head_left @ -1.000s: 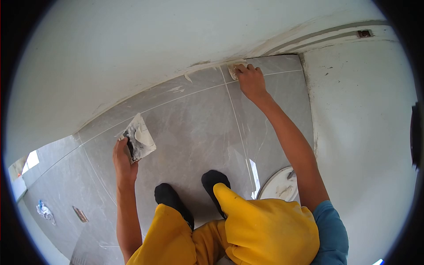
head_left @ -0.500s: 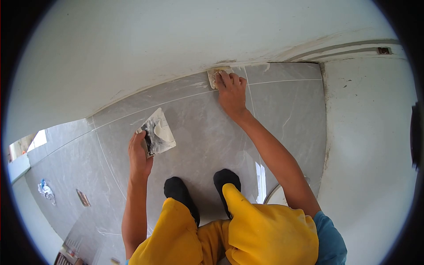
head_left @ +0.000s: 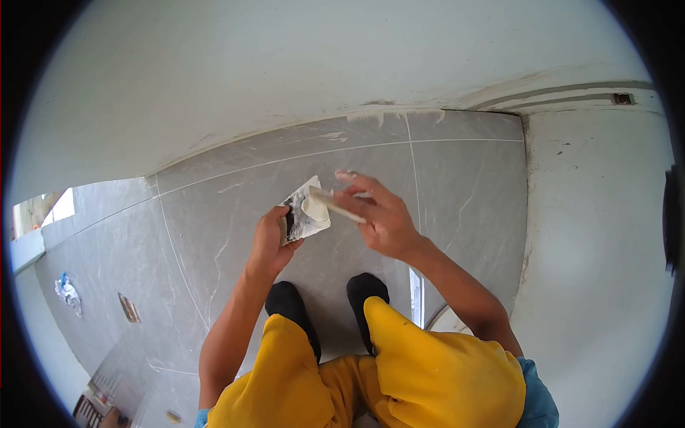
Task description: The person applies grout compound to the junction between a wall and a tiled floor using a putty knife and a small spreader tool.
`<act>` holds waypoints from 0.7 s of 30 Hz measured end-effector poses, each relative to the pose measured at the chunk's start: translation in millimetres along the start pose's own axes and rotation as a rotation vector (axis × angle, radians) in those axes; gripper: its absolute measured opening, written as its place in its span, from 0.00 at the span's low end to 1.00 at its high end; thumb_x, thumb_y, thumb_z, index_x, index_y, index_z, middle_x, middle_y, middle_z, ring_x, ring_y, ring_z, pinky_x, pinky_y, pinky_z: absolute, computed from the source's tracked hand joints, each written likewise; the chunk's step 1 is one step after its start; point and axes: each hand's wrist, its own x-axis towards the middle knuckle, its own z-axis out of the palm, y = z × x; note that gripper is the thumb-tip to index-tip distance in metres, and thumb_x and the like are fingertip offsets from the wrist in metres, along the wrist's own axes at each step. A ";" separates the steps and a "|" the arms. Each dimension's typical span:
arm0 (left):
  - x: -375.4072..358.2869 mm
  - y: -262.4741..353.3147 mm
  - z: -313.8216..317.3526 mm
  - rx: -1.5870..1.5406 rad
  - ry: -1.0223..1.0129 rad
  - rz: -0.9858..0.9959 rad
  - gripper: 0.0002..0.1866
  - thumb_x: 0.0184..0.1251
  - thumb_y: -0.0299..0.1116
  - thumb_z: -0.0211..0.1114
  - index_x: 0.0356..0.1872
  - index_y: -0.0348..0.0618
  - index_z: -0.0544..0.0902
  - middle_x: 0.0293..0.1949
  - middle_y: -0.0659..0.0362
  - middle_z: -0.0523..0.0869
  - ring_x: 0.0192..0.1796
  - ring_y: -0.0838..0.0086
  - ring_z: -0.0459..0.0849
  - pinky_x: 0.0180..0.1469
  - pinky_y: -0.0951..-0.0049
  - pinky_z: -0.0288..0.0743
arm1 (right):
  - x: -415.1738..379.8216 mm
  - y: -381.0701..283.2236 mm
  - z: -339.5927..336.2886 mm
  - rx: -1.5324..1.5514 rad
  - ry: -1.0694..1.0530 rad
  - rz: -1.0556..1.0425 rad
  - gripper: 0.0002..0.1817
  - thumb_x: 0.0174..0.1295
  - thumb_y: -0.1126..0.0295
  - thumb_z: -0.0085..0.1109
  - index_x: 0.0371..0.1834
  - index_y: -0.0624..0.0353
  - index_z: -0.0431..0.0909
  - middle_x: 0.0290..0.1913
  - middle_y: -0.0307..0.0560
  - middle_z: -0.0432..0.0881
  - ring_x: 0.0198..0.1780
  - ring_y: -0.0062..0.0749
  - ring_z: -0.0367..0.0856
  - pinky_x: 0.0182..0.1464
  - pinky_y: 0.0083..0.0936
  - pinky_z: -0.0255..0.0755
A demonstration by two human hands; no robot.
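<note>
My left hand grips a flat putty scraper by its dark edge, fingers and thumb wrapped round it. A mound of white paste sits on that blade, and dark smears show beside it. In my right hand is a second flat, pale scraper, seen nearly edge-on and pinched between thumb and fingers. Its front edge is right at the paste on the left blade. Both hands are over the grey tiles, ahead of my feet.
Grey tiles with white joint lines meet a white wall; paste smears mark that seam. My black-socked feet stand on the tiles. A socket box is at right, a crumpled bag far left.
My right hand has come back from the wall seam, bringing its scraper to the other blade. My left hand has moved right with its paste-loaded scraper. A paste smear shows at the seam.
</note>
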 end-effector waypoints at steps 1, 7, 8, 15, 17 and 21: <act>-0.3 1.0 3.0 -0.060 -0.063 -0.085 0.11 0.70 0.36 0.53 0.42 0.41 0.78 0.31 0.60 0.85 0.27 0.74 0.85 0.28 0.75 0.78 | -5.1 -0.3 0.5 0.003 0.004 -0.002 0.24 0.50 0.85 0.61 0.52 0.53 0.84 0.55 0.41 0.81 0.50 0.40 0.82 0.40 0.28 0.83; -8.1 16.2 7.2 0.283 -0.118 0.244 0.10 0.71 0.32 0.52 0.42 0.38 0.78 0.31 0.62 0.82 0.29 0.79 0.79 0.30 0.76 0.73 | -16.6 26.1 -42.3 -0.434 -0.088 -0.164 0.24 0.43 0.88 0.60 0.45 0.54 0.85 0.49 0.37 0.84 0.51 0.39 0.81 0.44 0.27 0.81; -6.4 17.5 6.7 0.490 -0.137 0.379 0.10 0.71 0.32 0.51 0.42 0.37 0.77 0.32 0.63 0.80 0.32 0.81 0.76 0.34 0.76 0.70 | -11.8 18.7 -42.6 -0.419 -0.087 -0.161 0.24 0.43 0.88 0.60 0.45 0.54 0.85 0.49 0.37 0.84 0.51 0.39 0.81 0.44 0.27 0.81; -1.5 11.4 12.6 0.571 -0.107 0.501 0.09 0.71 0.30 0.52 0.43 0.35 0.78 0.33 0.64 0.78 0.35 0.82 0.73 0.39 0.77 0.69 | 17.9 -16.8 -37.1 -0.391 -0.341 -0.265 0.21 0.45 0.87 0.60 0.43 0.54 0.85 0.45 0.37 0.84 0.54 0.36 0.77 0.58 0.35 0.69; 5.3 15.0 -2.2 0.308 -0.080 0.442 0.08 0.71 0.28 0.52 0.44 0.36 0.77 0.36 0.62 0.81 0.36 0.79 0.79 0.40 0.76 0.73 | 10.1 0.9 -55.3 -0.419 -0.385 -0.252 0.22 0.45 0.87 0.60 0.43 0.54 0.84 0.46 0.37 0.84 0.54 0.36 0.77 0.59 0.36 0.67; -3.4 45.0 -36.0 0.243 -0.019 0.458 0.08 0.71 0.33 0.52 0.44 0.43 0.77 0.35 0.63 0.82 0.33 0.79 0.82 0.33 0.75 0.76 | -9.8 77.3 -100.3 -0.814 0.017 0.016 0.22 0.45 0.85 0.60 0.47 0.56 0.83 0.49 0.38 0.82 0.53 0.39 0.75 0.58 0.39 0.66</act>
